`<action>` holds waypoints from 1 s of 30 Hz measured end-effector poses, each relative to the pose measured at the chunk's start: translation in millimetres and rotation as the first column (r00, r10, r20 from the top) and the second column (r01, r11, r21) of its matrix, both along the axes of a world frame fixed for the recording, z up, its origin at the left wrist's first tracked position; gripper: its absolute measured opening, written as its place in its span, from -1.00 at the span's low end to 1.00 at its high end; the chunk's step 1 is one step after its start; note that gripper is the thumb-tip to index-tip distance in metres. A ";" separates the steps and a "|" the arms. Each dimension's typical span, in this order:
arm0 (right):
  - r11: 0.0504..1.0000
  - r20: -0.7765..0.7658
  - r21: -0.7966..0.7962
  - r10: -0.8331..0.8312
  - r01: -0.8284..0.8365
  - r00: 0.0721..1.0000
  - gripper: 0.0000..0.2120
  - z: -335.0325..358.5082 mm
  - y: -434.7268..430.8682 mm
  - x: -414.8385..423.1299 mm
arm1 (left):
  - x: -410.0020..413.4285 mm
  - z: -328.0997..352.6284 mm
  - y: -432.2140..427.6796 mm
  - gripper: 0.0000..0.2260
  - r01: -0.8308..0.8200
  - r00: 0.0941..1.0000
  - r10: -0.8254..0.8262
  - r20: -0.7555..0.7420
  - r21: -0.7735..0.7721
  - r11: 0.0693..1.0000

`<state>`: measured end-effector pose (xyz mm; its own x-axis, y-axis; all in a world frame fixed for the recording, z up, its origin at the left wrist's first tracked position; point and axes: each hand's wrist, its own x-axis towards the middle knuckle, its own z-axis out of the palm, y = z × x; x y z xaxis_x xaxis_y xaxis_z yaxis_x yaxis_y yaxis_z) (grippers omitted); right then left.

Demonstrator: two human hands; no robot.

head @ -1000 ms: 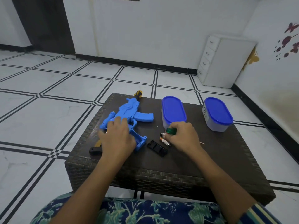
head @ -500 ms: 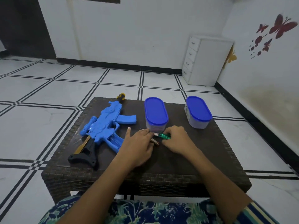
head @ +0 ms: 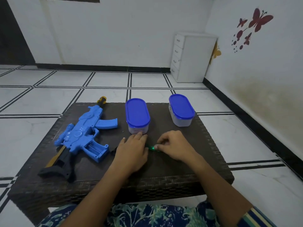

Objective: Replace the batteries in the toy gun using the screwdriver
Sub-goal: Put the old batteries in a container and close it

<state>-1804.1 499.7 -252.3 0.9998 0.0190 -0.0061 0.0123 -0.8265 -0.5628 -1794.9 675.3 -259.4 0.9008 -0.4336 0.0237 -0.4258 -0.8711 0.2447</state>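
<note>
Toy gun (head: 82,133) on dark wicker table (head: 165,171) — white tiled floor (head: 32,138)

The left hand (head: 132,151) has left the toy gun (head: 83,135) and lies beside the right hand (head: 173,146) and its screwdriver (head: 151,147). Its fingertips (head: 139,133) reach the near container (head: 137,118); the batteries no longer show

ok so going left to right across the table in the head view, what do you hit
toy gun → left hand → screwdriver → right hand. The left container and right container stand behind the hands and overlap them, so they are left out.
</note>
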 end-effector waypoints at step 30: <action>0.790 0.140 0.532 -0.436 0.304 0.889 -0.26 -34.9 -90.0 43.9 | 119.9 53.3 -138.4 -0.82 0.540 0.701 -0.698 0.149 0.529 0.655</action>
